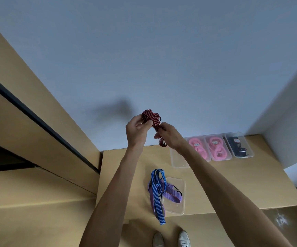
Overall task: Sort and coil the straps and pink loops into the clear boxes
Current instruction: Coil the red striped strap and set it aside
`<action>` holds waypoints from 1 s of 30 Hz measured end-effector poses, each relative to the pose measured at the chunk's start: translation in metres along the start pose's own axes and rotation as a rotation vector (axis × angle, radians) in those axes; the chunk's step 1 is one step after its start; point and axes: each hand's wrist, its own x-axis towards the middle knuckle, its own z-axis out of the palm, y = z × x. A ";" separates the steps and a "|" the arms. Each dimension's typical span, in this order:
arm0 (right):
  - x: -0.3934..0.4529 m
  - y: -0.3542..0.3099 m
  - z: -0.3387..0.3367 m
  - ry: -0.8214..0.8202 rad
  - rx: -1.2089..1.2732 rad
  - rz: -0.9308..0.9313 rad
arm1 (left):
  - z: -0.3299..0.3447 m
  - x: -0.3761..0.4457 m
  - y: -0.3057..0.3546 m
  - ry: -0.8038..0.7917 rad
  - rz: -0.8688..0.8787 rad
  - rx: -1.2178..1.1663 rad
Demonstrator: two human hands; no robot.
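Here, mid-coil: red strap (150, 117) held up in the air well above the bench (126, 175), bundled into loose wraps between both hands. Left hand (137, 130) curled round the wound bundle, thumb across it, likely serving as the former so the turns keep their shape. Right hand (169, 135) pinching the free run just below the bundle, a short tail (162, 142) with a dark end dangling beneath; probably feeding slack and setting tension for the next wrap. Hands close together, nearly touching, both clamped on the same strap. Raised height probably chosen to let the tail hang free rather than snag on the bench. Below, blue strap (157, 191) and purple strap (172, 192) lying crossed and uncoiled, draped half over an open clear box (177, 210) near the front edge, blue end hanging past the edge; judged waiting their turn. At the back, a row of clear boxes: two with pink loops (217, 148) coiled inside and small labels, one at the far right with dark straps (238, 147), and an apparently vacant box (177, 161) at the left end, partly hidden by the right forearm; a guess as the red strap's destination. Labels too small to read. Shoes (170, 238) visible on the floor below.
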 end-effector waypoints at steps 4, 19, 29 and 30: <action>-0.004 -0.005 -0.003 -0.014 0.141 0.000 | -0.003 0.000 -0.004 0.103 0.034 0.160; -0.023 -0.032 -0.010 -0.153 -0.228 -0.123 | -0.025 -0.011 -0.027 0.001 0.135 0.603; -0.022 -0.040 -0.017 -0.039 -0.238 -0.312 | -0.033 -0.013 -0.024 -0.050 -0.051 0.353; -0.022 -0.040 -0.016 -0.060 -0.236 -0.288 | -0.033 -0.011 -0.022 -0.012 -0.054 0.332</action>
